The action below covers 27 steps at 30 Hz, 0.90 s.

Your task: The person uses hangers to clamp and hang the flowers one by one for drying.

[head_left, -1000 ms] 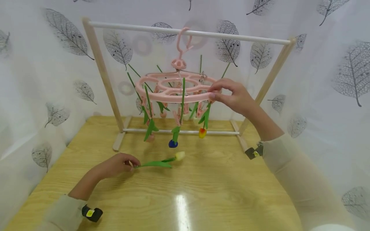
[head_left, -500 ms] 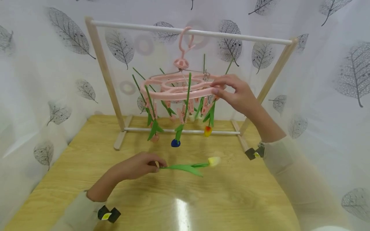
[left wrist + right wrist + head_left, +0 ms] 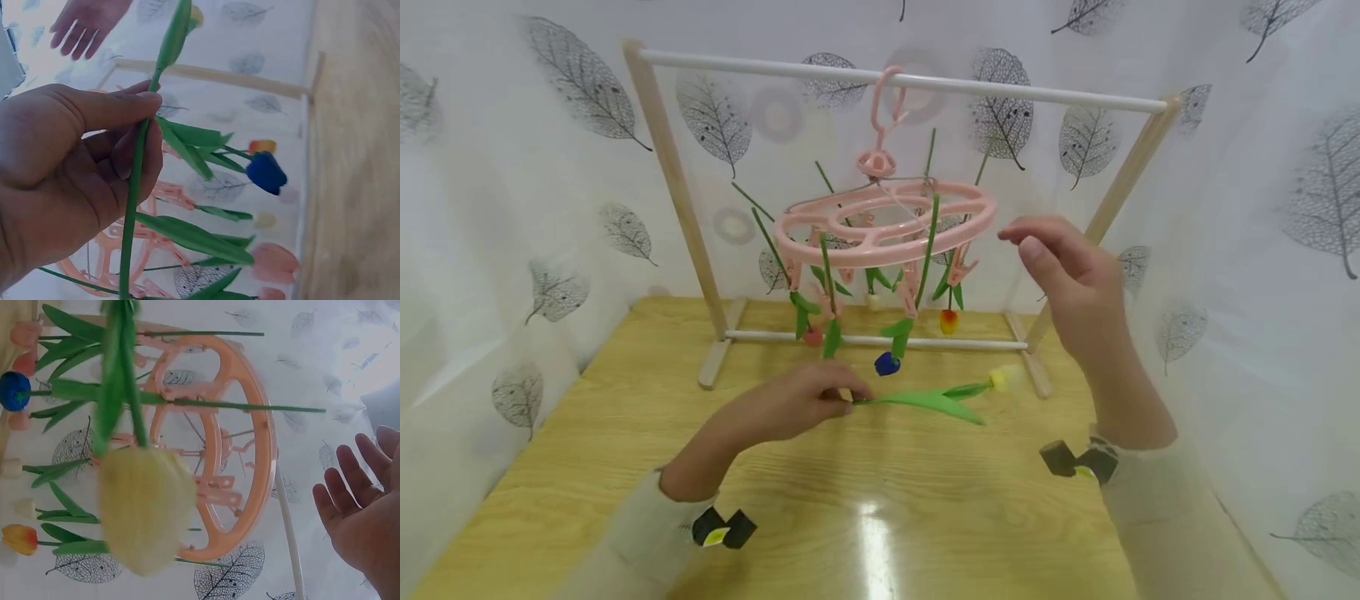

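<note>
In the head view my left hand (image 3: pixel 790 404) pinches the stem of an artificial pale yellow tulip (image 3: pixel 936 402), held roughly level with its bloom to the right. The left wrist view shows the stem (image 3: pixel 139 162) between thumb and fingers. A round pink clip hanger (image 3: pixel 880 254) hangs tilted above. Its clips hold several tulips upside down, among them a blue tulip (image 3: pixel 887 363) and a red-yellow tulip (image 3: pixel 949 322). To the right of the hanger's rim is my right hand (image 3: pixel 1078 292), apart from it and holding nothing, fingers loosely extended.
A white rod (image 3: pixel 1000 90) on a wooden stand (image 3: pixel 673 183) carries the hanger by its hook (image 3: pixel 880 104). Below lies a wood-grain table (image 3: pixel 820 508). Behind hangs a white curtain (image 3: pixel 1225 250) with leaf prints. The stand's feet (image 3: pixel 713 362) rest on the table.
My right hand has let go of the hanger's rim and drawn away to the right. The hanger has turned and tilted. My left hand has carried the yellow tulip rightward, lately also up.
</note>
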Available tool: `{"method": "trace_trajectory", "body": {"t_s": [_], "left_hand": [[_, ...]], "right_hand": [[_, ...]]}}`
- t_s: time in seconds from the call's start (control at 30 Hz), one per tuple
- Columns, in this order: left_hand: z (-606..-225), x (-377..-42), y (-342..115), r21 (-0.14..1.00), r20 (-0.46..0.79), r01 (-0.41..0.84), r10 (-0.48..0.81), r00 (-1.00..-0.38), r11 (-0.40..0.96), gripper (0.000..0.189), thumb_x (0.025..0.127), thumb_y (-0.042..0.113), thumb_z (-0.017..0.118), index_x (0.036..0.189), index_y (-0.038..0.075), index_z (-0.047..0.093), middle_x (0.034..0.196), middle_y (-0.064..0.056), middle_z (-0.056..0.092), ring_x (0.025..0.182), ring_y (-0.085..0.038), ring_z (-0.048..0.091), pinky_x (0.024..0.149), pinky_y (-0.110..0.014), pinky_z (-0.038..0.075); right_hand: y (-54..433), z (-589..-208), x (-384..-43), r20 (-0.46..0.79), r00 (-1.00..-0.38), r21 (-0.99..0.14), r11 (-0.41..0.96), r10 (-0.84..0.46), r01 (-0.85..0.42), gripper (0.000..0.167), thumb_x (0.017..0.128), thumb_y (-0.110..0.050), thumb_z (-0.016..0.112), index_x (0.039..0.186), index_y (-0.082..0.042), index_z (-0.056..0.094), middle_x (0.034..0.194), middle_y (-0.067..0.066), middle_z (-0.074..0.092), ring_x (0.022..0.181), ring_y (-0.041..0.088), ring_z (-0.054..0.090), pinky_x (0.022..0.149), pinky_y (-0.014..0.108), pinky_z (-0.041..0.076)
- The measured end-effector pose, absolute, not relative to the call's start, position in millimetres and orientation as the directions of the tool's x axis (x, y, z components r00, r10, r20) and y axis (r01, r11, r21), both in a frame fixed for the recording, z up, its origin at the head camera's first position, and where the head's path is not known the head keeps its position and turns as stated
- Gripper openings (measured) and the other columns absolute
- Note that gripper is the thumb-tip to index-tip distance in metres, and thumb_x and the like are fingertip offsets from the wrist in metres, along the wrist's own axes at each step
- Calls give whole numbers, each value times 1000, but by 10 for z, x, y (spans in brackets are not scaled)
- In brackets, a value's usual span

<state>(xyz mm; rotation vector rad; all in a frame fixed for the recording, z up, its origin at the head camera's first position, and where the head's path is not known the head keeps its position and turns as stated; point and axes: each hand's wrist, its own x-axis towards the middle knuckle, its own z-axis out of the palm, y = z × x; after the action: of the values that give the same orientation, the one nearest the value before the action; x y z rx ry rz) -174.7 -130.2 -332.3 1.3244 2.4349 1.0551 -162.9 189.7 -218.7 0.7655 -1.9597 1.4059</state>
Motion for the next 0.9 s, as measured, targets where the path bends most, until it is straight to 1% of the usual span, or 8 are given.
{"method": "trace_trajectory", "body": {"t_s": [0.1, 0.2, 0.3, 0.4, 0.47, 0.53, 0.63, 0.9], "left_hand": [[-3264, -1772, -1252, 641, 215, 681, 769, -602, 354, 26, 98, 5, 64, 121, 15, 71, 118, 2, 68, 101, -11, 65, 82, -26, 56], [-3227, -1807, -1190, 649, 240, 674, 745, -622, 353, 24, 99, 7, 64, 120, 15, 72, 119, 2, 68, 97, -10, 64, 80, -25, 56], [-3203, -1840, -1116, 665, 262, 665, 728, -634, 340, 24, 99, 8, 64, 120, 15, 73, 120, 0, 68, 96, -11, 65, 80, -27, 56], [-3193, -1863, -1065, 687, 271, 649, 714, -645, 326, 23, 99, 8, 64, 119, 14, 73, 122, -4, 68, 98, -13, 67, 83, -27, 57], [-3178, -1861, -1055, 694, 269, 641, 708, -653, 328, 22, 99, 8, 64, 118, 14, 73, 123, -4, 69, 98, -13, 67, 83, -27, 57], [-3171, -1857, -1059, 701, 264, 634, 707, -657, 327, 21, 99, 8, 63, 118, 12, 73, 122, -4, 69, 97, -13, 67, 82, -26, 57], [-3152, -1841, -1063, 696, 266, 637, 705, -658, 331, 22, 99, 7, 63, 119, 9, 73, 119, -5, 70, 95, -12, 67, 81, -25, 57], [-3127, -1806, -1074, 673, 271, 642, 686, -675, 366, 22, 99, 6, 62, 119, 9, 73, 116, -3, 70, 92, -12, 66, 79, -26, 56]], "right_hand": [[1845, -2360, -1490, 778, -607, -567, 234, -161, -790, 20, 101, -1, 56, 112, 7, 70, 113, 2, 71, 110, 18, 62, 96, 23, 48], [1791, -2521, -1436, 764, -604, -568, 208, -227, -797, 19, 98, 6, 55, 111, 9, 69, 114, 5, 70, 114, 19, 61, 98, 24, 50], [1728, -2664, -1435, 711, -626, -562, 276, -319, -780, 21, 95, 8, 60, 113, 2, 70, 118, 4, 68, 116, 18, 61, 100, 25, 50], [1654, -2789, -1446, 624, -661, -536, 387, -417, -750, 28, 94, 1, 67, 119, -10, 70, 125, 3, 66, 123, 16, 58, 106, 25, 45], [1598, -2866, -1457, 578, -672, -519, 427, -463, -740, 33, 91, -1, 72, 122, -14, 70, 130, 3, 64, 126, 17, 56, 108, 27, 44], [1545, -2953, -1473, 541, -687, -514, 455, -485, -727, 35, 91, -3, 73, 123, -14, 69, 132, 3, 63, 127, 18, 55, 106, 28, 46], [1468, -3065, -1504, 521, -697, -532, 452, -492, -716, 34, 89, 0, 74, 123, -8, 69, 131, 6, 62, 125, 22, 57, 101, 33, 51], [1348, -3202, -1565, 495, -713, -560, 446, -496, -698, 37, 87, 9, 72, 122, -3, 69, 128, 8, 63, 107, 27, 66, 88, 32, 58]]}}
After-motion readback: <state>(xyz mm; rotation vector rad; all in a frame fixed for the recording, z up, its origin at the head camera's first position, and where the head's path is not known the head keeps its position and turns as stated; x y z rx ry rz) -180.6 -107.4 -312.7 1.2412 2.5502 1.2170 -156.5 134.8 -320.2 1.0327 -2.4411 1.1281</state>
